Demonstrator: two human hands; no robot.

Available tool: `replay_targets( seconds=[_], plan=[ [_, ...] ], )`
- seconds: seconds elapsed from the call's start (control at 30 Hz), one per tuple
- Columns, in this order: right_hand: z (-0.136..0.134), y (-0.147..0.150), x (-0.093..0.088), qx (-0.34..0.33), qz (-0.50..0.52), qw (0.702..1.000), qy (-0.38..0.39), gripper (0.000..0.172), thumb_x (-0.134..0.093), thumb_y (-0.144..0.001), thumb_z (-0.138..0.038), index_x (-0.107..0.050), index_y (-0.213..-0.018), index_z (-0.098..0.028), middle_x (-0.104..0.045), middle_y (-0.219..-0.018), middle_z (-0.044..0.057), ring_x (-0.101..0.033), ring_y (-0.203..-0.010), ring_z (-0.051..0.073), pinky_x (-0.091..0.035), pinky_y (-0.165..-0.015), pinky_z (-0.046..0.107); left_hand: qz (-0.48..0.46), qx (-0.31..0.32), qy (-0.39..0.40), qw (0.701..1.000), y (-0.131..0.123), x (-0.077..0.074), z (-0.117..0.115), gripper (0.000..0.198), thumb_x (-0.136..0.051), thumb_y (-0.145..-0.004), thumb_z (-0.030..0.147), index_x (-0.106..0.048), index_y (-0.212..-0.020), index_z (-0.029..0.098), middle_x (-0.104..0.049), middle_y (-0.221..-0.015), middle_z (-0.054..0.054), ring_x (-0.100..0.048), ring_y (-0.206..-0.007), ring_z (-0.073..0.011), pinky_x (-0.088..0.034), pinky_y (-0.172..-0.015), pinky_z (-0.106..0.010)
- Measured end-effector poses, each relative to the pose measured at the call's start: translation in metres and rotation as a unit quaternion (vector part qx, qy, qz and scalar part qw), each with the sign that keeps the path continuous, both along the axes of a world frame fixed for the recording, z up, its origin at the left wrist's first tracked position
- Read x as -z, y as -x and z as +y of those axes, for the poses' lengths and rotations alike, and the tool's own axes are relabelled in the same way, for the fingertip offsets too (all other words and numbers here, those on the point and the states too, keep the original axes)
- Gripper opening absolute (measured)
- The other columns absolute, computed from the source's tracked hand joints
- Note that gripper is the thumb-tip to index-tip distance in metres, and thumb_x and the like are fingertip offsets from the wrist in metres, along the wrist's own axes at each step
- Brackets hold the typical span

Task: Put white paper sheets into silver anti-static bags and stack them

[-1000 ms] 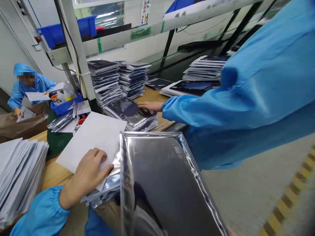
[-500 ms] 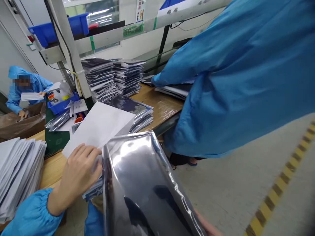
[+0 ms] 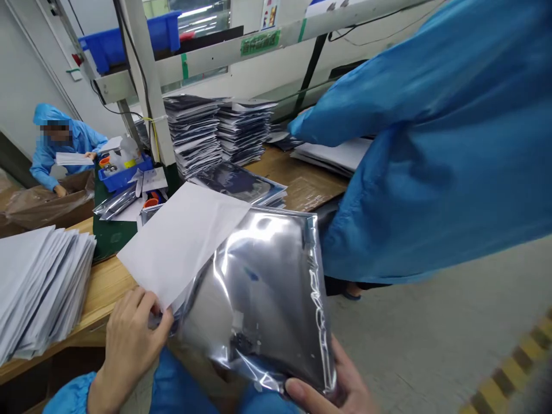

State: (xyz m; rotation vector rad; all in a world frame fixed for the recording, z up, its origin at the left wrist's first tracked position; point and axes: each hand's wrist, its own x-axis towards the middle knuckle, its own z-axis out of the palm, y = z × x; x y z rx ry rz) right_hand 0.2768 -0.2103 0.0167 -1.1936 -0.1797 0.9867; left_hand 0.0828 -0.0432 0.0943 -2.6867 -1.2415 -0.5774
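The step in hand looks like managing one silver pouch beside one loose white sheet. The pouch is in front of the person, above the lap; the right hand holds its near right corner, thumb on top and fingers closed around the edge. The left hand is at the sheet's near corner, fingers bent and close together; whether they pinch it or only touch it, I cannot tell. In my judgement, the next move calls for a steady, light hold on the slick film and a free left side, so that sheet and pouch do not drag on each other.

Counted: one pile of white sheets at the left of the worktop, two tall stacks further back, one low stack before them, one blue bin, and two co-workers, one far left, one showing a blue sleeve at right; the pieces within each pile overlap too closely to count
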Motion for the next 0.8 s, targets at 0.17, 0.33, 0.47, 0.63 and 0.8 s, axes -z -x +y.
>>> replay_targets(
  seconds=[0.17,0.33,0.47,0.63,0.8],
  plan=[
    [0.021,0.015,0.002,-0.020,0.032,0.997,-0.061,0.093,-0.087,-0.058,-0.033,-0.038,-0.137,-0.027,-0.072,-0.109,0.007,-0.069,-0.095,0.026,-0.057,-0.080,0.031,-0.138,0.008,0.064,0.988,0.005,0.015,-0.015,0.017,-0.046,-0.092,0.024,-0.053,-0.077,0.020,-0.056,-0.069,0.000,-0.052,-0.065,-0.0159,-0.039,-0.061,-0.027],
    [0.035,0.033,-0.005,-0.026,0.020,0.995,-0.093,0.086,-0.083,-0.065,-0.029,-0.036,-0.137,-0.026,-0.074,-0.099,0.005,-0.071,-0.088,0.023,-0.059,-0.073,0.029,-0.264,-0.005,0.076,0.962,0.003,0.022,-0.033,0.010,-0.048,-0.092,0.021,-0.054,-0.084,0.020,-0.057,-0.070,0.002,-0.054,-0.061,-0.0120,-0.042,-0.058,-0.021],
    [0.041,0.054,-0.016,0.018,-0.018,0.998,-0.066,0.082,-0.085,-0.059,-0.029,-0.044,-0.130,-0.021,-0.073,-0.102,0.008,-0.070,-0.089,0.026,-0.060,-0.073,0.032,-0.252,0.089,0.014,0.964,0.006,0.030,-0.048,0.010,-0.053,-0.087,0.012,-0.056,-0.084,0.021,-0.056,-0.067,0.003,-0.051,-0.059,-0.0115,-0.041,-0.059,-0.021],
    [0.035,0.090,-0.023,0.023,-0.015,0.996,-0.081,0.088,-0.085,-0.059,-0.034,-0.039,-0.133,-0.022,-0.075,-0.097,0.005,-0.072,-0.085,0.024,-0.059,-0.074,0.028,-0.506,0.007,0.173,0.845,0.022,0.036,-0.062,0.007,-0.060,-0.085,0.028,-0.057,-0.081,0.023,-0.057,-0.068,0.003,-0.054,-0.061,-0.0093,-0.045,-0.060,-0.016],
    [0.008,0.145,0.022,-0.018,-0.061,0.997,-0.044,0.100,-0.090,-0.051,-0.036,-0.040,-0.137,-0.021,-0.072,-0.108,0.009,-0.069,-0.096,0.029,-0.060,-0.077,0.032,-0.757,-0.170,0.384,0.500,0.047,0.025,-0.068,0.051,-0.062,-0.073,0.061,-0.061,-0.105,0.021,-0.068,-0.093,-0.006,-0.065,-0.090,-0.0234,-0.056,-0.072,-0.031]
  ],
)
